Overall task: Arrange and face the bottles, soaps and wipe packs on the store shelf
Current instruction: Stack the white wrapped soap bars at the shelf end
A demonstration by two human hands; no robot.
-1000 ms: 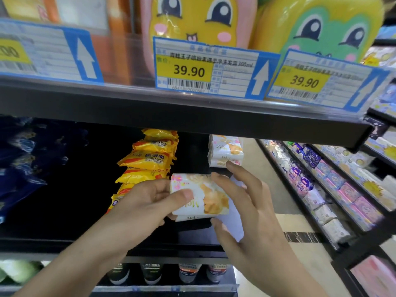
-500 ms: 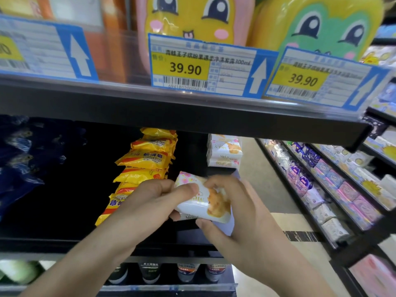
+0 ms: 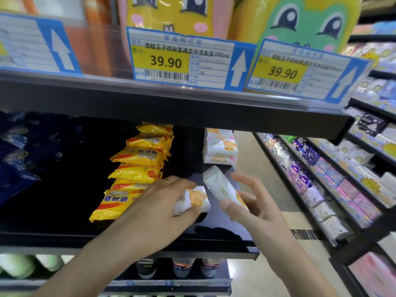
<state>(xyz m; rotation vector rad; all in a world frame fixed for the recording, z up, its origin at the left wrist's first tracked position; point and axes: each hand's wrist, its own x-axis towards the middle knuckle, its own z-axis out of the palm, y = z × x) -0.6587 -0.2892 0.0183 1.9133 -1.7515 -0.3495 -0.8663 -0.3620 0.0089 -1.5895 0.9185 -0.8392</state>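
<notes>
Near the front right corner of the dark shelf point(image 3: 227, 236), two white MeLx soap bars in play. Left hand point(image 3: 158, 213) clamped over one soap bar point(image 3: 194, 200), pressing it down toward the shelf, orange print facing up. Right hand point(image 3: 255, 206) pinching the second soap bar point(image 3: 222, 189) between thumb and fingers, tilted up on end, not yet set down. Just left of the hands, a slumped row of yellow sulfur soap packs point(image 3: 137, 168), leaning and fanned out rather than squared up. Further back by the right edge, a neat little stack of matching white soaps point(image 3: 220, 146), already faced. Far left, dark blue packs point(image 3: 17, 151), too murky to judge. Guessing roughly midway: back stack done, these two bars still to place, yellow row probably still needs straightening.
</notes>
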